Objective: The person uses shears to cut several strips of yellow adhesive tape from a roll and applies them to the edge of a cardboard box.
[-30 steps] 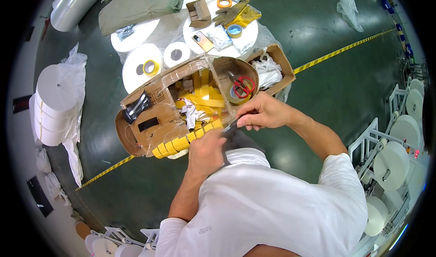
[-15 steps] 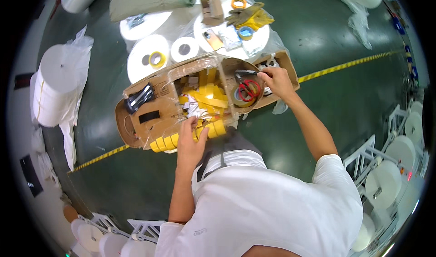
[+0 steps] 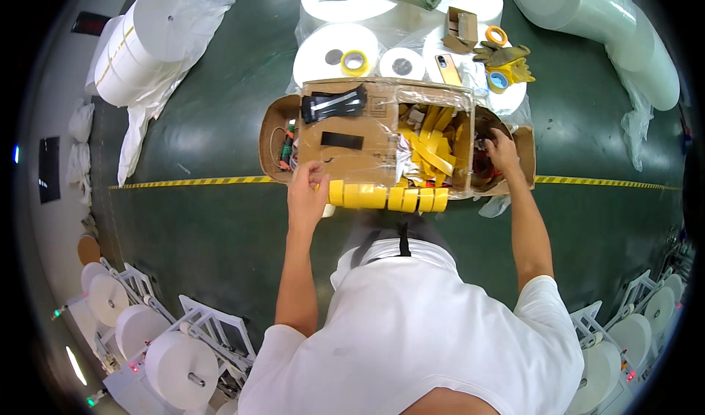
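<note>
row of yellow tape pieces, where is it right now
In the head view, the row of yellow tape pieces runs along the near edge of the cardboard box, just right of the left hand.

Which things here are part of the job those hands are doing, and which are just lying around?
Seems part of the job:
cardboard box, with the right hand at its right-end pocket
yellow pieces along its near edge, beside the left hand

Seems just lying around:
phone
gloves
orange tape roll
small open carton
</note>
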`<action>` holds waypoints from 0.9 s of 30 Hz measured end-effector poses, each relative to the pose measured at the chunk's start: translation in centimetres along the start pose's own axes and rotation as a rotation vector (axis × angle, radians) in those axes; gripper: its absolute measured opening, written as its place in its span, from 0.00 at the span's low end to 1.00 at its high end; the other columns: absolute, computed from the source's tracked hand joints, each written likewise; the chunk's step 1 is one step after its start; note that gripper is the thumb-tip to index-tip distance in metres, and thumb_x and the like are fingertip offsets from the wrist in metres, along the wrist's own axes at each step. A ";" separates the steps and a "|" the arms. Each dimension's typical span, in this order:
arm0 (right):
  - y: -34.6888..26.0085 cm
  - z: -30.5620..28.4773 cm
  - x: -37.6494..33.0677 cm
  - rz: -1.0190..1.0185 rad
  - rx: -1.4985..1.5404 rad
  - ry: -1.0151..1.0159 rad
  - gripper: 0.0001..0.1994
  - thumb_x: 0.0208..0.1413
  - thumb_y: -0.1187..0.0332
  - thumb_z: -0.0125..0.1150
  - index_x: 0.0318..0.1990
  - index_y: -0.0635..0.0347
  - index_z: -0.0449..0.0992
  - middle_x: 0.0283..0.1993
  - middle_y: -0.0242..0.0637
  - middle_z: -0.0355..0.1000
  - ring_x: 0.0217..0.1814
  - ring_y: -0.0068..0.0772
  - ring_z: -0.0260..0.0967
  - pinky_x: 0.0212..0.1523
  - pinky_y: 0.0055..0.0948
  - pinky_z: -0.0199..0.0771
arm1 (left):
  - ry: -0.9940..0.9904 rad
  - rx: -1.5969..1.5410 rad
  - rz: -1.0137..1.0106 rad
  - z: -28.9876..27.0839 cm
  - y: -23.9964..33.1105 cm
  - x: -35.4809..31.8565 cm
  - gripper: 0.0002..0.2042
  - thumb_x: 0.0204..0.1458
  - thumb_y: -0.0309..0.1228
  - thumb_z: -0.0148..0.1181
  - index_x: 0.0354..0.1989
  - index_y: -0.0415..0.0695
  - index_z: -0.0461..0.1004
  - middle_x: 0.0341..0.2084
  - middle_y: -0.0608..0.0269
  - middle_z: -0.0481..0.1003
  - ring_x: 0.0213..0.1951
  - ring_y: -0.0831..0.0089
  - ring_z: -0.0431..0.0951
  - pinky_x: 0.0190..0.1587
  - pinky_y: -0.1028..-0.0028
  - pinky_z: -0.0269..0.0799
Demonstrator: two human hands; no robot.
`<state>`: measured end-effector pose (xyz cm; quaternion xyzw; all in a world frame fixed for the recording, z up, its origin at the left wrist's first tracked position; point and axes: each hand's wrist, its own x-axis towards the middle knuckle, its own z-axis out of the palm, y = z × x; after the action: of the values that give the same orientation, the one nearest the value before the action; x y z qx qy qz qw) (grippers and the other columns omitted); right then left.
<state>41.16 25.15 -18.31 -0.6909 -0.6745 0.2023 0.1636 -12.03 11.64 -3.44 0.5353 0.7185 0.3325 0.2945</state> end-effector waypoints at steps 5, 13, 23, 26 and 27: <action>-7.5 -6.0 -2.3 0.101 -0.253 0.082 0.15 0.69 0.67 0.67 0.59 0.62 0.83 0.50 0.55 0.85 0.48 0.60 0.85 0.51 0.50 0.85 | 0.021 -0.043 -0.098 -3.5 -4.3 2.8 0.14 0.60 0.24 0.74 0.51 0.36 0.77 0.44 0.55 0.81 0.37 0.66 0.86 0.43 0.65 0.82; -33.4 1.1 -12.5 -0.601 0.319 -0.277 0.09 0.63 0.73 0.71 0.49 0.62 0.84 0.44 0.46 0.80 0.47 0.53 0.80 0.49 0.45 0.83 | -0.197 -0.035 -0.235 -4.4 -9.4 -3.1 0.14 0.62 0.37 0.74 0.43 0.38 0.83 0.33 0.52 0.86 0.36 0.62 0.88 0.44 0.65 0.83; -39.9 1.8 -9.0 -0.426 0.396 -0.196 0.08 0.68 0.72 0.70 0.51 0.62 0.85 0.46 0.44 0.83 0.40 0.45 0.82 0.40 0.38 0.83 | 0.105 -0.184 -0.068 -6.7 -15.0 2.9 0.08 0.62 0.24 0.72 0.47 0.36 0.82 0.38 0.57 0.87 0.40 0.69 0.89 0.45 0.69 0.84; -41.1 1.0 -9.4 -0.430 0.387 -0.263 0.08 0.69 0.71 0.69 0.51 0.62 0.84 0.47 0.45 0.83 0.42 0.49 0.82 0.43 0.39 0.83 | -0.044 0.010 -0.137 -5.2 -19.7 8.9 0.12 0.60 0.29 0.72 0.47 0.36 0.82 0.38 0.48 0.87 0.41 0.56 0.90 0.47 0.60 0.85; -40.9 1.0 -10.0 -0.464 0.366 -0.269 0.08 0.69 0.71 0.69 0.51 0.62 0.84 0.47 0.45 0.83 0.42 0.50 0.82 0.44 0.40 0.83 | -0.106 0.182 -0.172 -4.4 -20.4 10.3 0.13 0.60 0.32 0.72 0.45 0.36 0.82 0.37 0.45 0.87 0.41 0.49 0.89 0.47 0.56 0.84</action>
<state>5.18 16.66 1.85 -0.4448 -0.7820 0.3672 0.2363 -29.82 16.66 -17.67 0.5130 0.7723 0.2109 0.3096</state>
